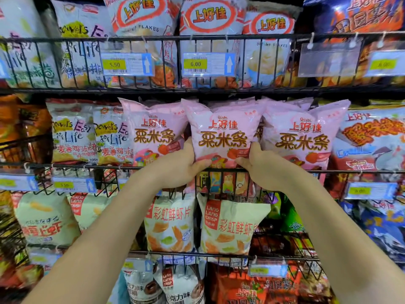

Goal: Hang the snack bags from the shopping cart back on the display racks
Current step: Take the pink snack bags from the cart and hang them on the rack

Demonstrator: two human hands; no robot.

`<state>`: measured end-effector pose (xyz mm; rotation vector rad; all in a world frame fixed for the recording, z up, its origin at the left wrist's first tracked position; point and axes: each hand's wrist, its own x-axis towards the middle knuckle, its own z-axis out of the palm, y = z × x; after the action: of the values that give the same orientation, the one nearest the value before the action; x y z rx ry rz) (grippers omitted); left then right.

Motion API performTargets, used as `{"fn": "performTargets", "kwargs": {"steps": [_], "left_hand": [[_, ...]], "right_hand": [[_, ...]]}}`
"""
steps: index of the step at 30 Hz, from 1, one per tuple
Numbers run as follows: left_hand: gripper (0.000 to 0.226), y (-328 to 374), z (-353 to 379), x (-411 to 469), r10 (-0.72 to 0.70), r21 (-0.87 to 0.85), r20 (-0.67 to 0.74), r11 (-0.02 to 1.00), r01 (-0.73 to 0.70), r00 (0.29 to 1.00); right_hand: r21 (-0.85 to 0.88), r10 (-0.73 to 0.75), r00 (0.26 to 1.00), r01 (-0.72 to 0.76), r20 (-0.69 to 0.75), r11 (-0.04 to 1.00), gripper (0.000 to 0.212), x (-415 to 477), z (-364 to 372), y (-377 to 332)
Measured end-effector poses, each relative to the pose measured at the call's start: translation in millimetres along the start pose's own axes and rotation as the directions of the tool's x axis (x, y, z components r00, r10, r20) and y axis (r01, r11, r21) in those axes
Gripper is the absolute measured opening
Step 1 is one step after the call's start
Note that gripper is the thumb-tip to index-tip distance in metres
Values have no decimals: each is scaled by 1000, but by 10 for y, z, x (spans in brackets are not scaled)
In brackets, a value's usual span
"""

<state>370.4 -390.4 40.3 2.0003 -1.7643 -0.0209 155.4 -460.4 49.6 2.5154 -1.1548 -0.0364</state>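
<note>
A pink snack bag (pixel 223 132) stands upright in the middle wire rack (pixel 341 172), between two matching pink bags (pixel 151 130) (pixel 302 137). My left hand (pixel 182 163) grips its lower left edge, thumb across the front. On the other side my right hand (pixel 256 163) grips the lower right edge, thumb on the front too. The bag's bottom sits behind the rack's front rail. The shopping cart is out of view.
Black wire racks run in tiers, all packed with snack bags. White shrimp-flake bags (pixel 208 20) fill the upper rack, with price tags (pixel 208 64) clipped to its front. Cream crisp bags (pixel 228 229) sit in the rack below my hands.
</note>
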Motion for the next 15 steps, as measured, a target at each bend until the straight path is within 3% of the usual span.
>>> {"fn": "performTargets", "kwargs": {"steps": [3, 5, 6, 7, 8, 9, 10, 12, 15], "left_hand": [[75, -27, -19, 4, 22, -24, 41, 1000, -21, 999], [77, -26, -26, 0, 34, -32, 55, 999, -32, 998], [78, -13, -30, -6, 32, -26, 54, 999, -30, 998], [79, 2, -34, -14, 24, -15, 51, 1000, -23, 998], [79, 14, -35, -20, 14, -6, 45, 1000, -14, 999], [80, 32, -36, -32, 5, 0, 35, 1000, -5, 999], [81, 39, -33, -43, -5, 5, 18, 1000, 5, 1000], [83, 91, -28, -96, -30, 36, -44, 999, 31, 999], [80, 199, 14, -223, -43, 78, -159, 995, 56, 986]], "right_hand": [[-285, -98, 994, 108, 47, 953, 48, -3, -94, 48], [-223, -73, 996, 81, 43, 972, 47, -7, -140, 61], [-146, -38, 999, 36, -12, 989, 47, 23, -121, 50], [140, 58, 998, -56, -10, 989, 50, 25, -61, 22], [402, 94, 995, -68, -45, 913, 59, 32, -18, 3], [665, 199, 979, -113, -55, 738, 69, 61, 28, 4], [731, 273, 955, -107, -112, 674, 69, 102, 80, 33], [669, 292, 940, -102, -178, 736, 52, 79, 127, 52], [661, 251, 928, -8, -274, 750, 39, -5, 205, 40]]}}
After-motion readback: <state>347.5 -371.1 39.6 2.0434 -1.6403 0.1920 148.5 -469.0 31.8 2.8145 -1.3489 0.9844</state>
